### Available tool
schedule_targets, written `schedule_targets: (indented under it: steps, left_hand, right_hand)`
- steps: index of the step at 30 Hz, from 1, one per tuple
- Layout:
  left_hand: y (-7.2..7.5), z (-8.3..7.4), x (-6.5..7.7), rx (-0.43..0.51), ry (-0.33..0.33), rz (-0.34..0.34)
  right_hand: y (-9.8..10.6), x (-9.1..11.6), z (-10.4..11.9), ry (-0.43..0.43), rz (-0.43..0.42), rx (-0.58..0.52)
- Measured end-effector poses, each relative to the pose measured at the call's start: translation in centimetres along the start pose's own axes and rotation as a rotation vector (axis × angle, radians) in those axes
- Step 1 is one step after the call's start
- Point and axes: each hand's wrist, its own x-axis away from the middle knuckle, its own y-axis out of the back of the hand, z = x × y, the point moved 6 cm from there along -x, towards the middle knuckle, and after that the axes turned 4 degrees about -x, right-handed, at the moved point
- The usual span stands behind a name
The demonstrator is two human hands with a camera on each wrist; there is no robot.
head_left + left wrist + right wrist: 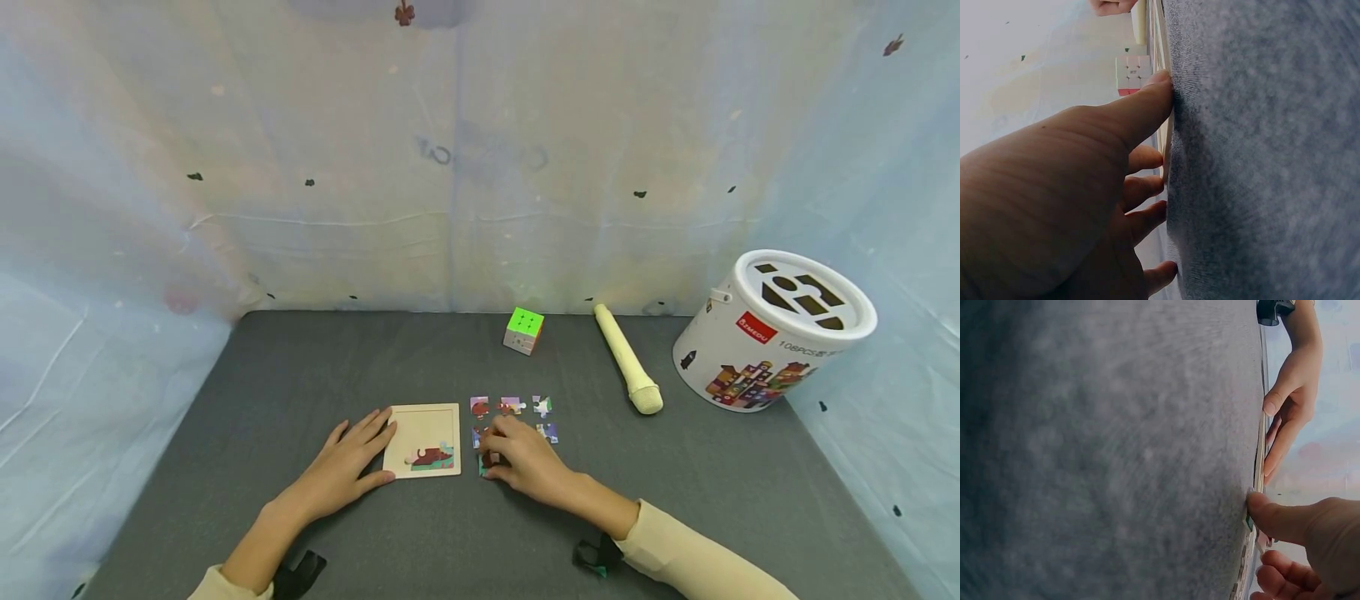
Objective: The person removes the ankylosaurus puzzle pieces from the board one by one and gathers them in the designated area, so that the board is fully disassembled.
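A square wooden puzzle board (423, 423) lies flat on the table, with a few joined pieces (433, 457) in its lower right corner. My left hand (341, 467) rests on the board's left edge with fingers spread; its thumb (1150, 103) touches the near edge. Just right of the board, my right hand (528, 462) pinches a jigsaw piece (489, 460) between thumb and fingers. That piece, partly hidden, also shows in the right wrist view (1263, 539). Several loose pieces lie around this hand, among them a purple-and-red one (479, 407) and a whitish one (542, 406).
Behind the pieces sits a puzzle cube (522, 332) with a green top. A pale yellow toy microphone (628, 360) lies to its right. At the far right stands a white bucket (772, 333) with a shape-sorter lid. Pale sheeting surrounds the grey table (315, 367).
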Motion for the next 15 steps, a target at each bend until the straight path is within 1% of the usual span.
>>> schedule_targets:
  steps: [5,15]
  left_hand:
    - [0.0,-0.02,0.0,0.001,0.001,0.002]
    - [0.01,-0.04,-0.01,-0.003,0.002,0.0]
  right_hand:
    - [0.04,0.11,0.21,0.034,-0.007,0.002]
    - [-0.15,0.26,0.12,0.012,0.006,0.025]
